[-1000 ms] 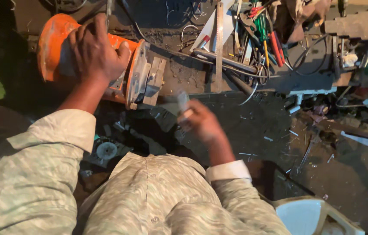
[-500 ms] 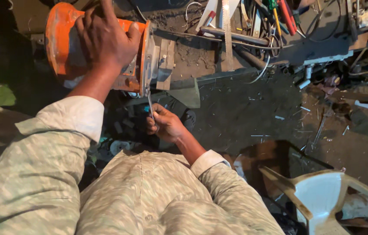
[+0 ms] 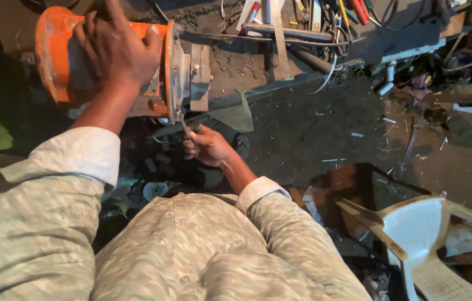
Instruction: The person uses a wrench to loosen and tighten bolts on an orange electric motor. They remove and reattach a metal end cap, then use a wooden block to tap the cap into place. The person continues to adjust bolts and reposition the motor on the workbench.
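Note:
An orange motor-like machine (image 3: 57,56) with a grey metal end plate (image 3: 177,69) lies on its side on a dirty workbench. My left hand (image 3: 116,50) presses down on top of its orange casing, fingers spread over it. My right hand (image 3: 208,146) is below the end plate, closed around a thin metal tool (image 3: 184,124) whose tip reaches up to the plate's lower edge. My sleeves and shirt are pale with a green pattern.
Several hand tools, pliers and cables (image 3: 314,17) clutter the bench at the top. A white plastic chair (image 3: 442,245) stands at the lower right. Metal scraps (image 3: 414,122) litter the dark floor on the right. A grey metal plate (image 3: 236,111) leans beside the machine.
My right hand has come down and left from mid-bench to the underside of the machine's end plate, bringing the tool against it. My view has shifted, so the chair shows more.

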